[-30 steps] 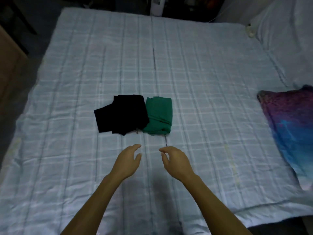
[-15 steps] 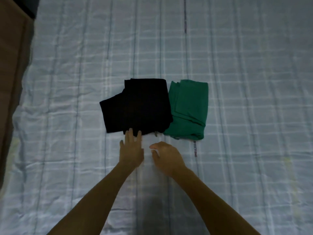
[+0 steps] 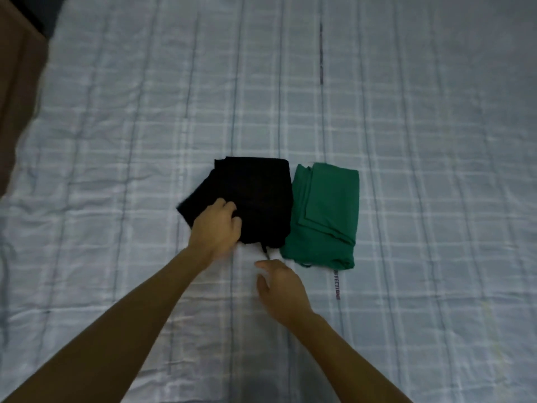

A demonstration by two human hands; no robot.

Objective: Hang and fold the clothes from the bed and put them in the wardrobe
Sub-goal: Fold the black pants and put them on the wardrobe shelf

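A folded black garment (image 3: pixel 258 196) lies on the checked blue bedsheet (image 3: pixel 406 141), with a folded green garment (image 3: pixel 325 210) touching its right side. My left hand (image 3: pixel 216 225) rests on the black garment's near left corner, and its fingers curl into the cloth. My right hand (image 3: pixel 279 289) hovers just above the sheet in front of the two garments. Its fingers are loosely bent and hold nothing. A short black cord (image 3: pixel 265 251) hangs from the black garment's near edge, just beyond my right fingertips.
A lettered drawstring (image 3: pixel 337 286) trails from the green garment toward me on the sheet. Brown wooden furniture (image 3: pixel 17 97) stands along the bed's left edge. Bare sheet spreads out on all sides of the two garments.
The view has come closer to the garments. My left hand moved forward from the sheet onto the black garment and curled its fingers. My right hand shifted slightly right and stayed low.
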